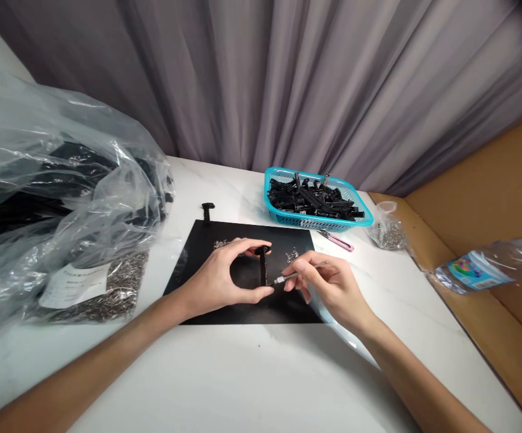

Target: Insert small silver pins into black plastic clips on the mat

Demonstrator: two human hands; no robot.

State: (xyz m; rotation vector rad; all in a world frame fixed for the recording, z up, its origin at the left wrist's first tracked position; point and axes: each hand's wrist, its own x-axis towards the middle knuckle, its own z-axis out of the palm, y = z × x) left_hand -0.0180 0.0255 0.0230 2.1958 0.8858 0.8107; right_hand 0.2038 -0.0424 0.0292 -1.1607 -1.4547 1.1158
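My left hand [220, 273] grips a narrow black plastic part [263, 267] between thumb and fingertips, holding it lengthwise above a black mat [243, 313]. In my right hand [326, 282] is a slim metal tool with a pointed tip [290, 276], held like a pen. Its tip meets or nearly meets the near end of the black part, close to my left thumb; the exact contact is too small to tell. Small piles of metal pins or springs [292, 255] lie on the mat, one behind each hand.
A turquoise basket [319, 225] of black parts stands at the back, with a pink-handled cutter [337, 241] before it. One black part [207, 210] lies behind the mat. Plastic bags [121, 216] fill the left; a small bag [387, 231], a bottle [477, 270] and cardboard [482, 174] are right.
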